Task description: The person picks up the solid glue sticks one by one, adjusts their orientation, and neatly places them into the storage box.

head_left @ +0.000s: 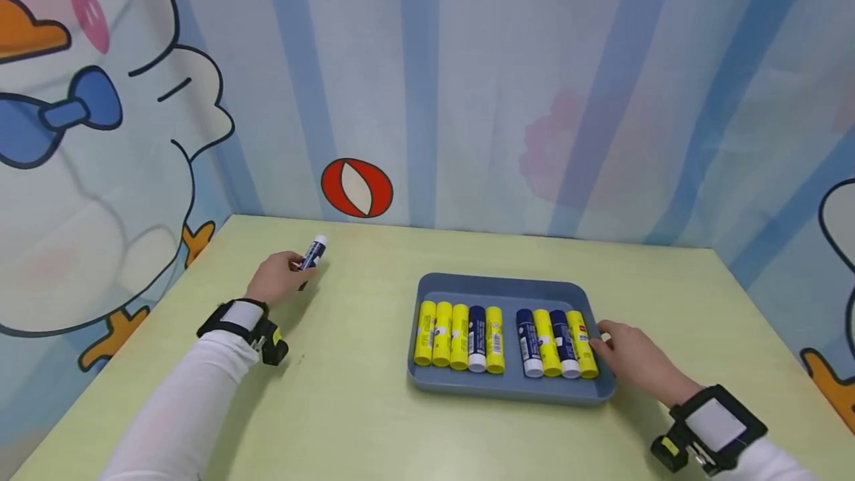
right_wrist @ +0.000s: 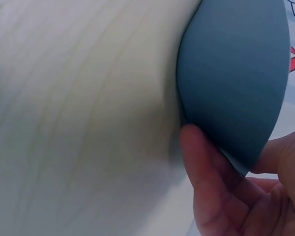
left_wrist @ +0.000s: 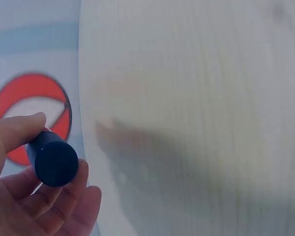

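At the far left of the table, my left hand (head_left: 275, 278) grips a navy glue stick (head_left: 312, 252) with a white end pointing away. The left wrist view shows the stick's dark round end (left_wrist: 56, 163) between thumb and fingers. My right hand (head_left: 637, 362) pinches the right edge of a grey-blue tray (head_left: 501, 286); in the right wrist view its fingers (right_wrist: 199, 162) lie under the tray's outer wall (right_wrist: 231, 73). Inside the tray stand two rows of glue sticks: a left row of yellow ones (head_left: 442, 334) with one navy (head_left: 476, 340), and a right row mixing navy (head_left: 529, 344) and yellow (head_left: 546, 344).
A gap separates the two rows in the tray. The pale yellow table (head_left: 347, 392) ends at the back against a striped curtain (head_left: 467, 95) printed with a duck and a red ball. Bare tabletop lies between my left hand and the tray.
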